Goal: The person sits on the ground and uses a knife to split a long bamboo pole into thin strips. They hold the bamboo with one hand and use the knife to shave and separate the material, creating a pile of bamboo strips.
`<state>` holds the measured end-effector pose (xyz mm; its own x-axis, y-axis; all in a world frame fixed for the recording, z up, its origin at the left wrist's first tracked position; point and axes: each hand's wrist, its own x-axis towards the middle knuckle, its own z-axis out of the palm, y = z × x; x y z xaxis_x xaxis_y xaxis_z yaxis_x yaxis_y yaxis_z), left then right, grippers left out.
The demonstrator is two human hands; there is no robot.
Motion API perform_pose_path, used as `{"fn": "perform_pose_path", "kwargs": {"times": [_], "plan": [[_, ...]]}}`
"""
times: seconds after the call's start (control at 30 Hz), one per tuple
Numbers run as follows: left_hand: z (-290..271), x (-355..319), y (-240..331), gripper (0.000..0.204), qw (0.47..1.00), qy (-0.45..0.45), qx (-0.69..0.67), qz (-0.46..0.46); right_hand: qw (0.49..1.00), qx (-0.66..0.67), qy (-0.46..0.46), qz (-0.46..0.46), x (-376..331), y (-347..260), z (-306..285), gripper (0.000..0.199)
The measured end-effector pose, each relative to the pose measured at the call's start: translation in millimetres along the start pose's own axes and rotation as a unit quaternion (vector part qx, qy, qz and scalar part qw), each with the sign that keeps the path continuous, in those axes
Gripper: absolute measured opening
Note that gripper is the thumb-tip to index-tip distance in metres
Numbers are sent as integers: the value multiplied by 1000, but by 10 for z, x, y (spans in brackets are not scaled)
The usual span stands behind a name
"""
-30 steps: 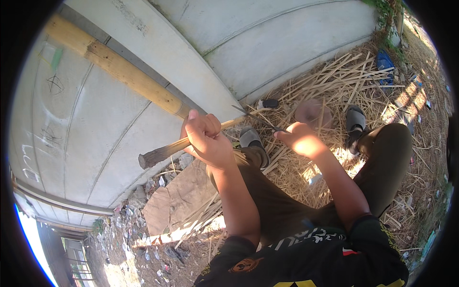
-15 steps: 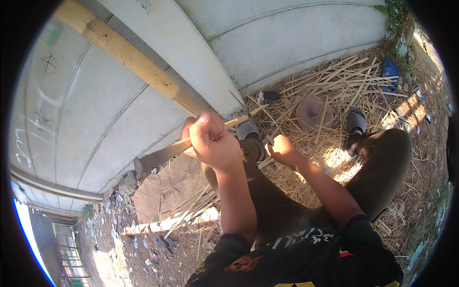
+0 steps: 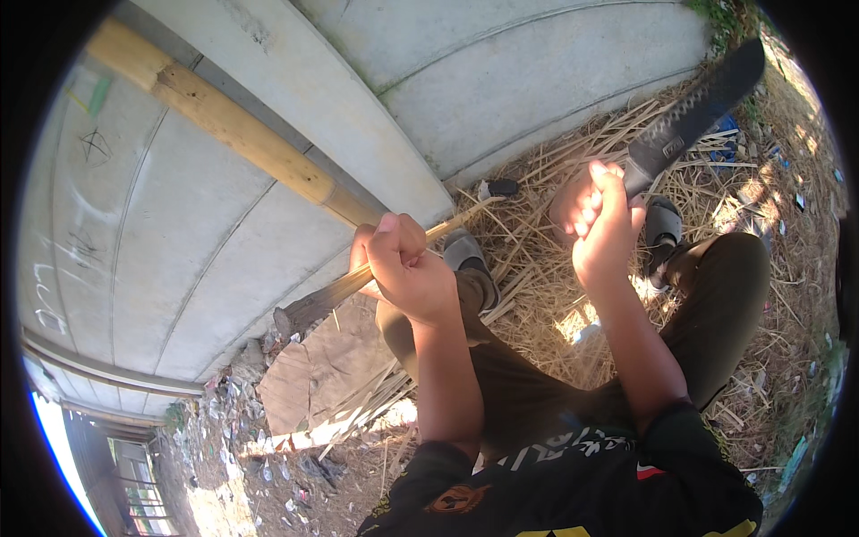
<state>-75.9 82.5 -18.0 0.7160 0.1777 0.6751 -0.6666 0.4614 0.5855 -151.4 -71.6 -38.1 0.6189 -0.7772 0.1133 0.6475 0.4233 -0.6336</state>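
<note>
Pale split bamboo is the thing in hand: a thin bamboo strip (image 3: 394, 268) runs on a slant from its frayed dark butt low on the left, near the foot of the wall, up and to the right toward a tip over the straw. The left hand (image 3: 403, 268) is wrapped round it about midway, fingers (image 3: 394, 246) curled shut on the strip, so the long axis passes straight through that fist. The right hand (image 3: 604, 224) is raised to the right of it, well apart from the strip, its fingers closed on the handle of a long dark blade (image 3: 689, 112) that points up and away toward the upper right. The blade thus stands above and to the right of the strip's free end, with the left hand much the nearer of the two to the bamboo. Behind the fist a thick bamboo pole (image 3: 224, 121) leans against the grey concrete wall (image 3: 501, 80). Below lie the person's bent legs in dark trousers, sandalled feet, and a litter of dry straw (image 3: 555, 170) on the ground.
</note>
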Motion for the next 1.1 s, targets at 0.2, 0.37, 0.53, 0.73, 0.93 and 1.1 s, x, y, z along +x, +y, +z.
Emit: {"fn": "perform_pose_path", "kwargs": {"times": [0.2,0.37,0.53,0.73,0.93,1.1], "plan": [[-21,36,-105,32,999,-39,-31,15,791,-400,-178,427,-341,1330,-1008,24],[-104,147,14,31,994,-61,-88,-9,677,-635,-266,262,151,640,-677,34],[21,82,37,31,993,-86,-80,-7,745,-510,-236,360,162,354,-579,24],[-50,133,42,33,997,-19,-66,-17,919,38,-122,372,308,-429,-331,36],[107,28,20,33,997,-53,-48,-29,983,51,87,-154,164,261,-376,28],[245,-34,-22,35,993,-103,-19,-62,770,-460,-186,401,-433,1523,-1128,27]]}}
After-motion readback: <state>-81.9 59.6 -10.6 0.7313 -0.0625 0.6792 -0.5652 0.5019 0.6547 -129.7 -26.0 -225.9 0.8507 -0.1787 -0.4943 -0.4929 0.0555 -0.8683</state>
